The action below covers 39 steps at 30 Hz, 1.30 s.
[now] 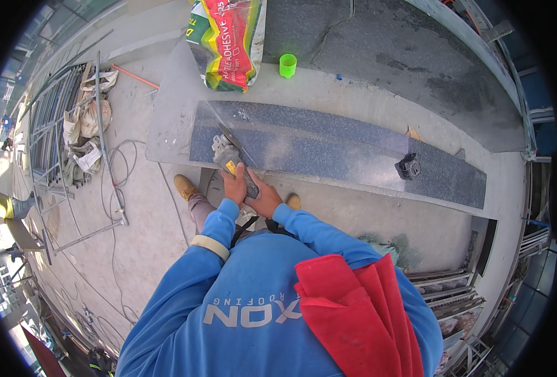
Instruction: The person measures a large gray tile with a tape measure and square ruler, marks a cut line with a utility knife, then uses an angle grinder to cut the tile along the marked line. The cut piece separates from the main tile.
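Note:
Both my hands grip a grey angle grinder [230, 158] with a yellow label, in front of my body. My left hand [233, 186] is closed around its body, and my right hand [264, 196] is wrapped round the rear handle end. The grinder's thin cutting disc [236, 142] stands on edge over the left part of a long, dark speckled stone slab [329, 144]. Whether the disc touches the stone I cannot tell. A pale streak runs from the disc toward the slab's far edge. On the slab's right part sits a black round object [408, 166] of unclear kind.
A red, yellow and green bag [231, 44] and a bright green cup [288, 65] stand beyond the slab. Loose cables [118, 169], metal frames [100, 125] and sacks [89, 135] lie left. Another person in a yellow top [3, 208] bends at far left. Metal pieces [445, 286] lie right.

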Available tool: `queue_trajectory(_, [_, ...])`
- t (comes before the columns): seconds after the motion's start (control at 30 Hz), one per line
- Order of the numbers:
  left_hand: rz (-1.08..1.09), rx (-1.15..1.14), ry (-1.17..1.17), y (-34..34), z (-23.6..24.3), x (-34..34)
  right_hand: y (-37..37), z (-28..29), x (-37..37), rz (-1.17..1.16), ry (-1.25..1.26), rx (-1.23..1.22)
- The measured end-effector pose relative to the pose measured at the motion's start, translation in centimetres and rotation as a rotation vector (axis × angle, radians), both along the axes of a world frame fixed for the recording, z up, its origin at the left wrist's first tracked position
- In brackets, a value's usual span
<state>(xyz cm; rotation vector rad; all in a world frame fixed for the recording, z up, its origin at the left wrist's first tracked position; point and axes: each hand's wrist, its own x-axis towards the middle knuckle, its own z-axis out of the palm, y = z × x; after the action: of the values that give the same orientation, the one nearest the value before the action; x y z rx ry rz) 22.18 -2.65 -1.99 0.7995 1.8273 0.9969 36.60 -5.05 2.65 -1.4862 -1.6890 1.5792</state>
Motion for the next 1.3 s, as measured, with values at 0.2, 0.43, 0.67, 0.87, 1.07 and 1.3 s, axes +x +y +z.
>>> queue_trajectory(0.2, [-0.003,-0.008,-0.005,-0.3,-1.2,-0.2,-0.2,0.6,0.4,0.014,-0.005,-0.088])
queue_trajectory(0.43, [0.017,0.001,-0.033,0.1,-0.9,0.3,-0.2,0.9,0.8,-0.004,0.013,0.011])
queue_trajectory(0.67, [0.036,-0.006,-0.094,-1.8,1.3,2.0,-1.5,2.0,2.0,0.007,0.031,-0.040])
queue_trajectory(0.87, [0.013,0.002,-0.131,-2.5,2.2,3.2,-2.4,1.8,3.3,0.007,0.017,-0.040])
queue_trajectory(1.07, [0.031,0.003,-0.114,-3.3,1.6,4.1,-3.0,1.4,4.1,0.010,0.013,-0.018])
queue_trajectory(1.3, [0.012,-0.008,-0.089,-2.6,0.8,2.7,-2.4,1.6,3.1,0.008,0.004,-0.012])
